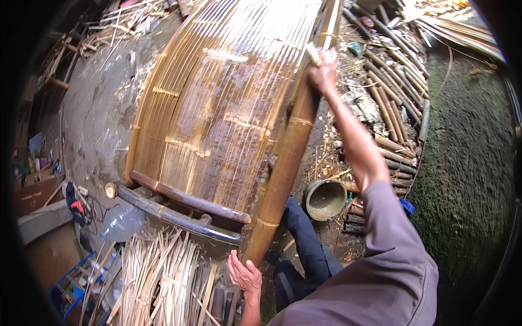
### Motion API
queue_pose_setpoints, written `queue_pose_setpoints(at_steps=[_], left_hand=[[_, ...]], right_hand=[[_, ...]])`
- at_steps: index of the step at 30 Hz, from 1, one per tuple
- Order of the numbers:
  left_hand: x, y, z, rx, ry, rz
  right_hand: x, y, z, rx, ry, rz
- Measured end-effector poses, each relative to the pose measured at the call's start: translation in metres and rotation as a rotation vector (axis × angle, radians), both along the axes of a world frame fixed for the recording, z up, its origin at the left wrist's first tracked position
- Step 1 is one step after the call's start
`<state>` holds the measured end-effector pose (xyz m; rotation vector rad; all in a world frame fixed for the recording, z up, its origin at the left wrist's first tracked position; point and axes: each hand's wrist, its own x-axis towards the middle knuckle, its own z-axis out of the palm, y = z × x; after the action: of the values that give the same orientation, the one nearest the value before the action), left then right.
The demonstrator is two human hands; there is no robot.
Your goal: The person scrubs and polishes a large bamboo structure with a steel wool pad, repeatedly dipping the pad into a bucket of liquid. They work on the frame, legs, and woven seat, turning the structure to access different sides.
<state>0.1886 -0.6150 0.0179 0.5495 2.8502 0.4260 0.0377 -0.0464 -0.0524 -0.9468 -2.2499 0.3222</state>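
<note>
A wet slatted bamboo bench (212, 125) stretches away from me, its slats shining. Along its right side runs a thick brown bamboo pole (288, 157). My right hand (324, 70) is far up this pole, fingers closed on a small pale block-like object (313, 55) pressed to the bamboo; its exact kind is hard to make out. At the pole's near end is my left hand (246, 274), its fingers spread beside the bamboo and nothing in them. Two dark bamboo rails (179, 212) cross the bench's near end.
A bucket of cloudy water (326, 200) stands right of my leg. Cut bamboo lengths (389, 103) lie stacked along the mossy wall (467, 163). Split strips (160, 277) are heaped at the near left, beside a clear plastic bottle (124, 223) and a blue crate (68, 290).
</note>
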Motion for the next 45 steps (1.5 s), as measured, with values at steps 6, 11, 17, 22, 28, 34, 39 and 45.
queue_pose_setpoints(at_steps=[6, 11, 17, 22, 28, 34, 39, 45], left_hand=[[-0.003, 0.003, 0.003, -0.075, -0.016, 0.131], [-0.006, 0.001, 0.002, 0.019, -0.077, 0.268], [-0.009, -0.002, 0.001, 0.033, -0.056, 0.310], [-0.001, -0.016, -0.005, 0.113, -0.017, 0.465], [0.013, -0.031, -0.023, 0.278, 0.177, 0.703], [0.019, -0.028, -0.023, 0.178, 0.276, 0.754], [0.019, -0.021, -0.026, 0.191, 0.349, 0.786], [0.020, -0.021, -0.036, 0.269, 0.483, 0.850]], right_hand=[[0.018, -0.030, 0.061, 0.088, -1.019, 0.628], [-0.037, -0.012, 0.084, 0.353, -0.983, 0.667], [0.042, -0.267, 0.069, -0.271, -1.255, 1.291], [0.032, -0.095, 0.051, -0.108, -1.186, 0.980], [0.043, -0.184, 0.021, 0.014, -1.654, 1.034], [0.078, -0.452, 0.006, -0.696, -0.705, 1.948], [0.061, -0.458, 0.030, -0.863, -0.988, 1.957], [0.059, -0.503, -0.001, -0.943, -1.246, 2.009]])
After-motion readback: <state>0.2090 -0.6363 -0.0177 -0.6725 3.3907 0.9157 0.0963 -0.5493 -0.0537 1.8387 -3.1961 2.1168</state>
